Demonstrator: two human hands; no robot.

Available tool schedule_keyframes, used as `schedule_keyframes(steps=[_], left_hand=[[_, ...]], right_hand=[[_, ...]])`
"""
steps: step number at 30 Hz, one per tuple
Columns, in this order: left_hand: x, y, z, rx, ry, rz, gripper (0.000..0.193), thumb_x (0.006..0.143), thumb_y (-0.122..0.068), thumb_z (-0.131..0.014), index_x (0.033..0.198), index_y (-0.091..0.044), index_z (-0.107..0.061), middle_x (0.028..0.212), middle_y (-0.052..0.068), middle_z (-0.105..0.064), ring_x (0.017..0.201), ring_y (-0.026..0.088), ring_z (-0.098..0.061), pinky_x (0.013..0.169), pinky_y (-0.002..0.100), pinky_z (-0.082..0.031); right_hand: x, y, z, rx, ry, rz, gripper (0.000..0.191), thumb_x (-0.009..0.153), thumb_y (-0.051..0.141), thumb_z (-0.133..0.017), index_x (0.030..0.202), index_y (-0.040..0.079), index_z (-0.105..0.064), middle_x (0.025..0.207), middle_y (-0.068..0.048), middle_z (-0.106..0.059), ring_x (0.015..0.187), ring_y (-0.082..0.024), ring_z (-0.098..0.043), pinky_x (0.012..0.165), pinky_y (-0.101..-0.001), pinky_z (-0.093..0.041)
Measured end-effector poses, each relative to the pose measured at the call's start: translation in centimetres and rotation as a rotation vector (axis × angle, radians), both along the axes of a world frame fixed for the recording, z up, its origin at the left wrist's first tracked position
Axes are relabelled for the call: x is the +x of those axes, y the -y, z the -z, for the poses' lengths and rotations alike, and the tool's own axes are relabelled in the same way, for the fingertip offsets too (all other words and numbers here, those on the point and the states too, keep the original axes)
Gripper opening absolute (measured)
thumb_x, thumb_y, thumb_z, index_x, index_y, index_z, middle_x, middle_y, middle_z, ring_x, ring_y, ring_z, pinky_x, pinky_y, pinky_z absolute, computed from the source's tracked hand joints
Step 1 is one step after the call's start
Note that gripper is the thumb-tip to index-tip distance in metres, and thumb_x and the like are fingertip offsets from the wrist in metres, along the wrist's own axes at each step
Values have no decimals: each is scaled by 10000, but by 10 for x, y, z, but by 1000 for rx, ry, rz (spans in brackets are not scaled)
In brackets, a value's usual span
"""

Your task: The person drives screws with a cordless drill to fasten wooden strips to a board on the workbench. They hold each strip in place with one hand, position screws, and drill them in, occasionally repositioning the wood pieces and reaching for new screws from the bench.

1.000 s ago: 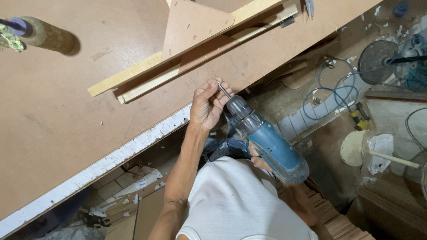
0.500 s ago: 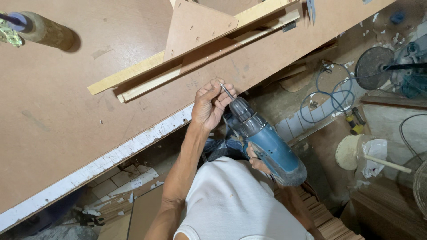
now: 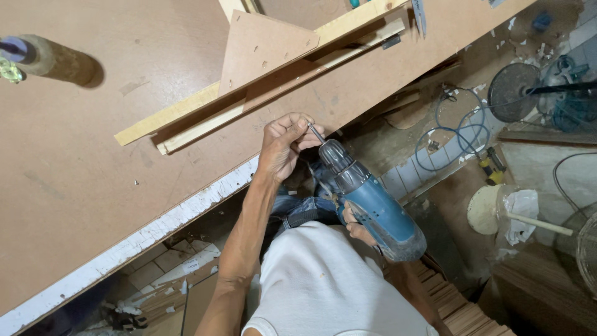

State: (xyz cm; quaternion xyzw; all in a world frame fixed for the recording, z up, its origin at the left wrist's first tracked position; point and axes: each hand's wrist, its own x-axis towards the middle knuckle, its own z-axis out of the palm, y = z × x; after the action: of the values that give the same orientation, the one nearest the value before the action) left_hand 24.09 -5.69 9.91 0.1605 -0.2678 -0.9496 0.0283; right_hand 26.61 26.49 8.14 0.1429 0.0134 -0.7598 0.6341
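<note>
A blue cordless drill [image 3: 376,208] points up and left toward the edge of the brown workbench [image 3: 81,186]. My left hand [image 3: 283,146] pinches the thin metal bit [image 3: 316,132] at the drill's tip, right at the bench edge. My right hand [image 3: 359,230] grips the drill's handle from below and is mostly hidden by the drill body. I cannot tell whether a screw sits on the bit.
Long pale wooden strips [image 3: 249,102] and a triangular board piece [image 3: 261,46] lie on the bench. A brown cylinder [image 3: 59,61] stands at the top left. On the floor to the right are a blue cable [image 3: 460,130], a fan base [image 3: 513,90] and a white round stand [image 3: 488,208].
Hands and drill hold nearly the same pose; my left fingers stay on the bit. The view has shifted slightly.
</note>
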Motion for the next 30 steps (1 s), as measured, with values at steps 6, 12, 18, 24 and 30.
schedule_keyframes(steps=[6, 12, 18, 24, 30], left_hand=[[-20, -7, -4, -114, 10, 143, 207, 964, -175, -722, 991, 30, -714, 907, 182, -757, 790, 218, -763, 748, 362, -661], [-54, -38, -9, -150, 7, 258, 210, 968, -178, -726, 980, 32, -716, 904, 167, -760, 789, 205, -755, 742, 341, -651], [-122, -96, -28, -58, -48, 376, 231, 965, -201, -732, 1016, 22, -702, 906, 163, -759, 790, 196, -752, 755, 338, -644], [-202, -152, -25, -54, -56, 547, 323, 965, -271, -652, 1057, 34, -712, 888, 154, -776, 799, 214, -762, 770, 353, -640], [-367, -169, 13, -1342, -24, 291, 292, 1006, -309, -647, 1040, -43, -762, 843, 118, -768, 696, 202, -669, 635, 368, -530]], right_hand=[[-2, 5, -8, -150, 190, 22, 381, 933, 180, -702, 1208, -36, -551, 1107, -208, -627, 963, -299, -662, 782, -326, -578], [6, -29, 11, -264, 202, 223, 282, 1004, 145, -656, 1197, -40, -563, 1048, -146, -637, 897, -230, -665, 791, -293, -572], [3, -83, 30, -79, 41, 457, 175, 1023, 74, -618, 1157, -26, -567, 1013, -52, -620, 897, -139, -624, 830, -227, -534], [-33, -90, -35, 921, -1364, 627, 391, 943, 81, -739, 1257, -21, -529, 1066, -61, -589, 957, -142, -579, 879, -225, -509], [-91, -106, -98, 951, -1225, 681, 311, 826, -24, -768, 1106, -16, -633, 980, -91, -622, 849, -168, -595, 735, -285, -513]])
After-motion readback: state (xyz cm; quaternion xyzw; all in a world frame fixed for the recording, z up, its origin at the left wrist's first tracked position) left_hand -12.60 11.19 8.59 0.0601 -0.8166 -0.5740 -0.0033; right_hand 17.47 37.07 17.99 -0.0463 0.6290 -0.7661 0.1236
